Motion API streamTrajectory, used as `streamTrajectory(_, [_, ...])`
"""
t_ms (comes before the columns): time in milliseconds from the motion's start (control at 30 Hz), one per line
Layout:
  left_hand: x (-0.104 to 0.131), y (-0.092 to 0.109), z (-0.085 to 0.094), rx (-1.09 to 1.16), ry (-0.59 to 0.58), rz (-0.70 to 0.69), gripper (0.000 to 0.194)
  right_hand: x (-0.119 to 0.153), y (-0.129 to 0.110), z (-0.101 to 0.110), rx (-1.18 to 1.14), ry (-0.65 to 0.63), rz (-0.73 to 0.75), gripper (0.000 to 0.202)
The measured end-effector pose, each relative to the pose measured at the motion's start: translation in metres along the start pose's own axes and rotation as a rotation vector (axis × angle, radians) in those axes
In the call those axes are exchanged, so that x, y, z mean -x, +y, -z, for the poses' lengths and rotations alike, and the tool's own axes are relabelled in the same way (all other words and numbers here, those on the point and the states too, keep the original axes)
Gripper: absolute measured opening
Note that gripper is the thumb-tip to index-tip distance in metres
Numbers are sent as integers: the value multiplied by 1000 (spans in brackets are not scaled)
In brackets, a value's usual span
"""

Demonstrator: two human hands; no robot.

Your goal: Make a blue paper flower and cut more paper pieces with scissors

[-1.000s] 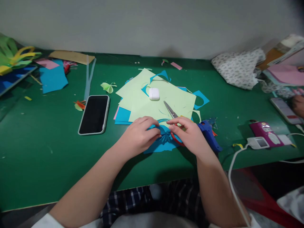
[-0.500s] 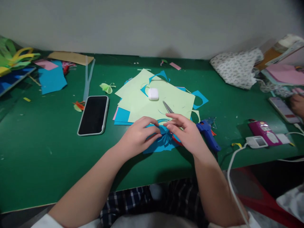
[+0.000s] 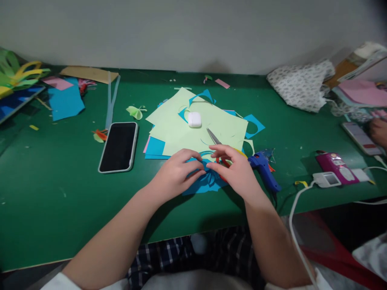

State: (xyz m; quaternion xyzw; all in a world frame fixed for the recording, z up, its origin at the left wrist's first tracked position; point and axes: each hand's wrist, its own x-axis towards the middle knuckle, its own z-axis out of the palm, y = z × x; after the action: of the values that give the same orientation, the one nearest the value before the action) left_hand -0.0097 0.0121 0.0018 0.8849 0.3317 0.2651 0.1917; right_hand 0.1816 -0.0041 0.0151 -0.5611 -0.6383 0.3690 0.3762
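Observation:
Between the thumb and fingertips of my left hand (image 3: 181, 173) is a small folded blue paper piece (image 3: 211, 176) with pleat-like petals. My right hand (image 3: 237, 171) is on its other side, thumb and fingers apart, the thumb tip close to the blue paper; whether it touches cannot be made out. Below both hands lies a blue paper sheet (image 3: 198, 188). Scissors (image 3: 214, 137) point away from me on pale green paper sheets (image 3: 178, 139), their red handles partly hidden by my right hand. A blue glue gun (image 3: 266, 171) rests just right of that hand.
A white earbud case (image 3: 194, 119) sits on the green sheets among blue cut-out scraps (image 3: 254, 126). Left of them lie a phone (image 3: 118, 147) and a pale green paper butterfly (image 3: 135, 112). At right are a purple device (image 3: 338, 168), a white cable (image 3: 292, 217) and another person's hand (image 3: 378, 131).
My right hand's fingers have spread a little and shifted slightly left, showing more of the scissors' red handles. My left hand stays on the folded blue paper.

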Motion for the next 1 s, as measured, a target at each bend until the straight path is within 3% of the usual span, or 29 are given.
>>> streamTrajectory(100, [-1,-1,0,-6,6,12,14,0,-1,2,64,78,58,35])
streamTrajectory(300, [-1,0,0,-1,-6,17,14,1,-2,0,28,20,64,29])
streamTrajectory(733, [-1,0,0,21,-6,24,14,1,-2,-1,20,43,26,22])
streamTrajectory(867, [-3,0,1,71,20,104,15,0,0,2,-92,104,-26,24])
streamTrajectory(1000, [-5,1,2,152,47,215,15,-1,1,4,-147,17,-55,31])
